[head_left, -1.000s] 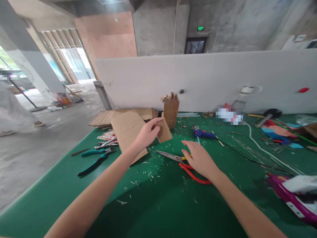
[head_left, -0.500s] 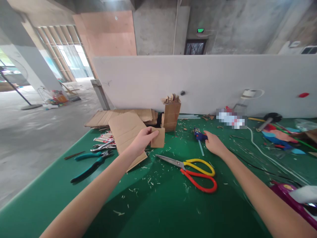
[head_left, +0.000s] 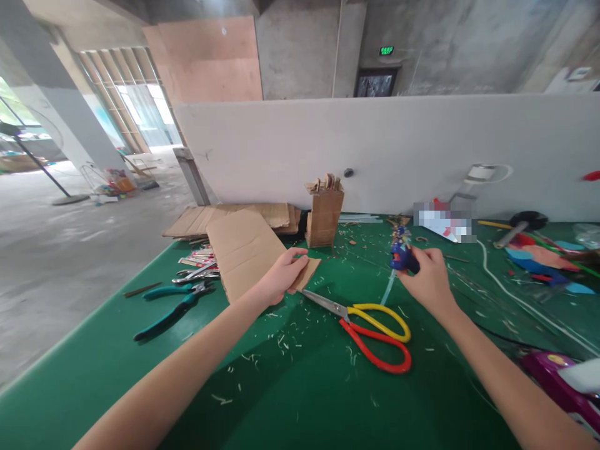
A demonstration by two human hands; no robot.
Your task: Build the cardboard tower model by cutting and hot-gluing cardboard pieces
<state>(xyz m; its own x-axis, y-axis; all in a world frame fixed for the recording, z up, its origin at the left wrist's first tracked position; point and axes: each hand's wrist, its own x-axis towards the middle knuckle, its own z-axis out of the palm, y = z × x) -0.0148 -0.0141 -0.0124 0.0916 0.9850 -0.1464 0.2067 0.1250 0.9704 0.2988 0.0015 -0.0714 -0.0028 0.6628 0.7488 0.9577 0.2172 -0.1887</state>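
Within right grip [head_left: 429, 281], glue gun [head_left: 400, 257]

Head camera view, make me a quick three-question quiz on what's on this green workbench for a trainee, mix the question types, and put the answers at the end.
1. Multiple choice: what does the right hand hold?
A) teal-handled pliers
B) blue glue gun
C) large cardboard sheet

2. True or false: the left hand has a small cardboard piece in its fingers.

3. Fill in the blank: of the two handles of the scissors, the one nearer the camera is ____.

Key: 1. B; 2. True; 3. red
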